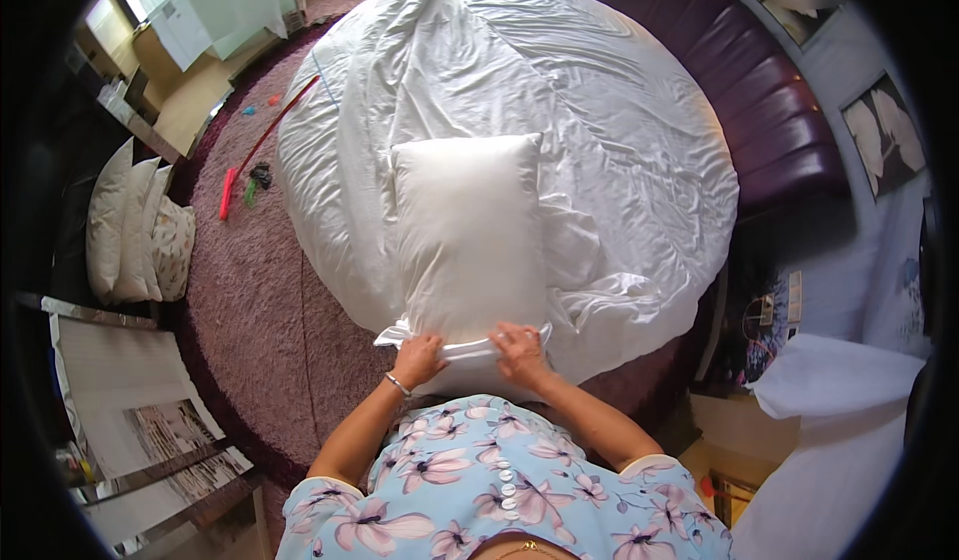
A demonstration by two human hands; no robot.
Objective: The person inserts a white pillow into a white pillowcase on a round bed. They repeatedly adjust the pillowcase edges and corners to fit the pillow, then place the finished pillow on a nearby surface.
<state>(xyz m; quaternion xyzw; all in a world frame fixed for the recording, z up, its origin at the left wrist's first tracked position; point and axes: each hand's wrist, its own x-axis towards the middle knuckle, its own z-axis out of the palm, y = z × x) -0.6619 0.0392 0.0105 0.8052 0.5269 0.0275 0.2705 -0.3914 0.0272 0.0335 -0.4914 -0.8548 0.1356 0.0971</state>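
A white pillow (472,230) lies on the round bed's rumpled white sheet (637,185), its lower end towards me. A white pillowcase (468,369) covers that near end, with its hem bunched across the pillow. My left hand (421,359) grips the hem at the left and wears a silver bracelet on the wrist. On the right side of the same hem lies my right hand (521,354), fingers bent over the fabric edge.
Several pillows (135,230) stand stacked at the left. A red-handled broom (277,125) leans on the bed from the purple carpet (255,283), near small coloured scraps. A purple padded headboard (757,95) curves along the bed's right side.
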